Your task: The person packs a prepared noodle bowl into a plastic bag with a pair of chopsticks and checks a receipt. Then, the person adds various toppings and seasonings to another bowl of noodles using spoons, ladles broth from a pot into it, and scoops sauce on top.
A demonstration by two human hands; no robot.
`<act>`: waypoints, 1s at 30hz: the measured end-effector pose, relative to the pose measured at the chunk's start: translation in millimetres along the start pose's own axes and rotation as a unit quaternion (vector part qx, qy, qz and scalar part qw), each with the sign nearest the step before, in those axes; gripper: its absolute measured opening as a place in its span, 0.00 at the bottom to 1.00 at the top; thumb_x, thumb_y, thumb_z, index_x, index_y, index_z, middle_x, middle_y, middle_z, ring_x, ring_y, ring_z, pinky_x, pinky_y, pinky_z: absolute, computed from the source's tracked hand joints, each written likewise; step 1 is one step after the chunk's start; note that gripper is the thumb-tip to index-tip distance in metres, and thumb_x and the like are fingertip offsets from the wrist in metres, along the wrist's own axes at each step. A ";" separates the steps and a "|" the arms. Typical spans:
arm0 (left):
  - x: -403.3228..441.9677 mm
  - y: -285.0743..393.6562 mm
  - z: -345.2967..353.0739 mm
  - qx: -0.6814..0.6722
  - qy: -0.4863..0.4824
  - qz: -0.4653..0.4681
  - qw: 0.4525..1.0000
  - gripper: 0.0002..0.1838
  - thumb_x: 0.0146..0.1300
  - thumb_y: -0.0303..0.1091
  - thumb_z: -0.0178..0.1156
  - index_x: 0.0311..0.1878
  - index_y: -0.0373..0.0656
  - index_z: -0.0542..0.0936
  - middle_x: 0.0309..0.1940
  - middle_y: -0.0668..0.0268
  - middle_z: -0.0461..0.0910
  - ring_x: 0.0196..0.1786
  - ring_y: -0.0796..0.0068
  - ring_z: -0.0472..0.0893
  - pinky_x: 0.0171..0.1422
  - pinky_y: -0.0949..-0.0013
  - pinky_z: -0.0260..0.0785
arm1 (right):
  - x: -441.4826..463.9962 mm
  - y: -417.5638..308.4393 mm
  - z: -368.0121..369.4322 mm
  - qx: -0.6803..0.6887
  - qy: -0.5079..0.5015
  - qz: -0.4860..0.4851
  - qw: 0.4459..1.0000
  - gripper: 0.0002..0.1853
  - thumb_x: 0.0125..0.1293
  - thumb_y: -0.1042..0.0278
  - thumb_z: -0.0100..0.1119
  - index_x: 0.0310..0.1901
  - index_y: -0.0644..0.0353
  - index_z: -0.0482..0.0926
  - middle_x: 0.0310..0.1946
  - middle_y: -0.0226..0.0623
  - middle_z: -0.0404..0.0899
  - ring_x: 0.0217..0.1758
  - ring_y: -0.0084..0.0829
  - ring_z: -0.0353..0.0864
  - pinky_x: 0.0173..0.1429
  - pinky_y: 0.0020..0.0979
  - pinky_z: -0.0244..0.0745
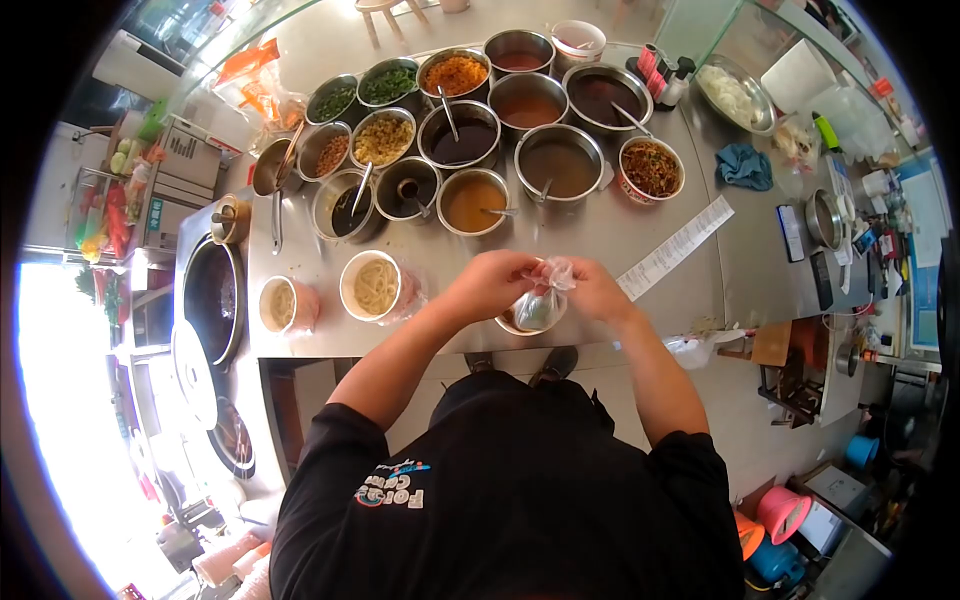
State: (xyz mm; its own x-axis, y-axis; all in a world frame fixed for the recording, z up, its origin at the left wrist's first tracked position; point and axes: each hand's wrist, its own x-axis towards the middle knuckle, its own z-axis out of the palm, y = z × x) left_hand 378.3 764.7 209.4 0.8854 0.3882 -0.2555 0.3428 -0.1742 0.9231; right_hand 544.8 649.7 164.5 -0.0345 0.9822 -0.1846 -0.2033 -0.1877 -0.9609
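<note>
Between my two hands is a clear plastic bag point(541, 309), its neck gathered and its contents hard to make out. My left hand point(492, 285) pinches the bag's neck from the left. My right hand point(598, 291) has its fingers closed on the same neck from the right. The lower part of the bag hangs over or rests in a bowl point(512, 327) near the counter's front edge; which of these, I cannot tell. Left of my left hand stand a paper tub of noodles point(376, 287) and a smaller noodle tub point(284, 304).
Several metal pots of sauces and toppings crowd the counter point(600, 225) beyond my hands. A bowl of shredded topping point(651, 168), a long paper receipt point(676, 248) and a blue cloth point(743, 166) lie to the right. A large cooking pot point(240, 300) is at the left.
</note>
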 end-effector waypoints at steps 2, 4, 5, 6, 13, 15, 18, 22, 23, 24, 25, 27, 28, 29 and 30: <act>-0.6 -15.9 6.7 0.023 0.068 0.024 0.997 0.16 0.55 0.32 0.66 0.46 0.36 0.82 0.29 0.57 0.81 0.33 0.65 0.82 0.43 0.66 0.74 | -1.1 2.4 0.9 0.048 0.044 0.035 0.997 0.08 0.68 0.70 0.57 0.44 0.64 0.81 0.39 0.30 0.83 0.41 0.23 0.80 0.49 0.26 0.74; -3.4 -11.5 8.0 0.093 0.115 0.006 0.989 0.14 0.55 0.34 0.68 0.43 0.38 0.83 0.31 0.57 0.81 0.34 0.62 0.82 0.42 0.64 0.74 | 2.5 10.7 1.6 0.002 0.099 0.005 0.995 0.09 0.67 0.70 0.57 0.44 0.63 0.81 0.37 0.31 0.83 0.40 0.22 0.80 0.47 0.25 0.74; -3.6 -11.6 9.8 0.094 0.111 0.006 0.989 0.14 0.55 0.34 0.68 0.43 0.38 0.83 0.31 0.57 0.81 0.34 0.62 0.82 0.42 0.64 0.74 | 5.1 14.6 3.2 0.004 0.102 0.006 0.995 0.09 0.67 0.70 0.57 0.44 0.63 0.81 0.37 0.31 0.83 0.40 0.22 0.80 0.47 0.25 0.74; -3.5 -11.8 11.5 0.122 0.124 0.031 0.984 0.14 0.56 0.36 0.69 0.42 0.37 0.82 0.30 0.58 0.81 0.33 0.65 0.80 0.39 0.65 0.73 | 9.5 16.7 5.7 -0.042 0.120 -0.016 0.992 0.09 0.66 0.70 0.57 0.44 0.63 0.81 0.35 0.31 0.83 0.39 0.21 0.80 0.46 0.24 0.74; -7.8 -15.0 14.9 0.186 0.196 0.031 0.962 0.12 0.53 0.34 0.70 0.38 0.40 0.82 0.31 0.58 0.80 0.31 0.62 0.80 0.36 0.62 0.72 | 21.4 4.0 13.5 -0.114 0.121 0.043 0.985 0.09 0.66 0.69 0.56 0.43 0.62 0.81 0.31 0.33 0.82 0.34 0.22 0.80 0.41 0.26 0.74; -11.9 -20.2 18.3 0.254 0.210 0.096 0.939 0.11 0.53 0.34 0.69 0.38 0.41 0.82 0.31 0.57 0.80 0.31 0.60 0.79 0.36 0.60 0.71 | 27.0 3.9 10.5 -0.097 0.106 0.072 0.987 0.09 0.65 0.70 0.56 0.45 0.62 0.79 0.31 0.33 0.81 0.35 0.22 0.80 0.41 0.26 0.74; -13.6 -27.3 20.6 0.338 0.217 0.148 0.904 0.08 0.56 0.34 0.67 0.38 0.43 0.82 0.30 0.59 0.80 0.30 0.61 0.78 0.35 0.60 0.70 | 23.9 5.8 4.8 -0.036 0.070 0.067 0.995 0.13 0.64 0.72 0.57 0.50 0.63 0.76 0.32 0.34 0.80 0.37 0.26 0.80 0.43 0.28 0.73; -3.8 -29.7 1.4 -0.078 0.022 -0.168 0.983 0.07 0.65 0.37 0.62 0.38 0.43 0.82 0.27 0.70 0.78 0.28 0.74 0.74 0.31 0.68 0.65 | 5.8 1.5 18.2 -0.309 0.098 -0.102 0.940 0.20 0.60 0.75 0.62 0.53 0.64 0.71 0.36 0.39 0.78 0.41 0.37 0.78 0.46 0.34 0.73; 0.1 -33.4 -8.1 -0.182 -0.030 -0.209 0.960 0.08 0.66 0.37 0.62 0.37 0.43 0.82 0.28 0.75 0.77 0.27 0.83 0.70 0.31 0.75 0.61 | 3.4 0.7 22.5 -0.310 0.096 -0.101 0.940 0.20 0.60 0.75 0.62 0.53 0.64 0.71 0.36 0.39 0.78 0.41 0.37 0.78 0.46 0.34 0.73; -0.8 -36.5 -12.0 -0.183 -0.029 -0.208 0.961 0.08 0.66 0.37 0.62 0.37 0.43 0.82 0.28 0.75 0.77 0.27 0.83 0.70 0.31 0.75 0.61 | 3.4 -0.6 26.7 -0.376 0.142 -0.183 0.897 0.18 0.59 0.74 0.63 0.50 0.63 0.72 0.36 0.40 0.77 0.41 0.41 0.77 0.46 0.37 0.72; -0.7 -38.3 -16.4 -0.263 -0.042 -0.225 0.937 0.08 0.65 0.37 0.63 0.38 0.43 0.81 0.28 0.74 0.77 0.27 0.84 0.69 0.31 0.76 0.61 | 3.9 -1.5 30.3 -0.436 0.188 -0.263 0.840 0.17 0.57 0.74 0.65 0.48 0.62 0.73 0.35 0.41 0.76 0.41 0.45 0.76 0.46 0.40 0.71; 0.4 -39.4 -21.2 -0.338 -0.055 -0.241 0.908 0.08 0.64 0.36 0.64 0.38 0.43 0.81 0.28 0.74 0.77 0.26 0.85 0.69 0.31 0.77 0.60 | -4.2 2.2 40.7 -0.401 0.212 -0.276 0.847 0.14 0.57 0.73 0.65 0.44 0.62 0.75 0.35 0.40 0.76 0.41 0.45 0.75 0.45 0.41 0.71; -1.7 -39.8 -19.7 -0.362 -0.054 -0.241 0.899 0.08 0.64 0.36 0.65 0.38 0.42 0.81 0.28 0.73 0.77 0.26 0.85 0.69 0.31 0.77 0.60 | -7.1 4.1 44.7 -0.366 0.232 -0.285 0.855 0.12 0.57 0.71 0.66 0.41 0.61 0.76 0.34 0.40 0.76 0.40 0.45 0.75 0.45 0.42 0.70; -3.8 -40.2 -17.5 -0.387 -0.052 -0.242 0.888 0.08 0.63 0.36 0.66 0.38 0.42 0.81 0.28 0.73 0.78 0.26 0.85 0.68 0.31 0.77 0.60 | -6.6 5.2 47.2 -0.367 0.232 -0.284 0.855 0.12 0.57 0.71 0.66 0.41 0.61 0.76 0.34 0.40 0.76 0.40 0.45 0.75 0.45 0.42 0.70; -6.2 -37.3 -15.9 -0.388 -0.054 -0.244 0.887 0.08 0.63 0.36 0.66 0.38 0.42 0.81 0.28 0.73 0.78 0.26 0.85 0.68 0.31 0.77 0.60 | -6.8 5.1 51.1 -0.390 0.229 -0.254 0.855 0.09 0.57 0.71 0.66 0.37 0.61 0.76 0.34 0.40 0.76 0.40 0.45 0.75 0.44 0.42 0.70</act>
State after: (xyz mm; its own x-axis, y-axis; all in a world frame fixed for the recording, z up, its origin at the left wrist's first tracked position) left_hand 355.1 783.2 181.2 0.7305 0.1499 -0.6663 0.4106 0.6832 0.6039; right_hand 494.0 642.4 171.4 0.2884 0.8667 0.4071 0.6422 0.1403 -0.7536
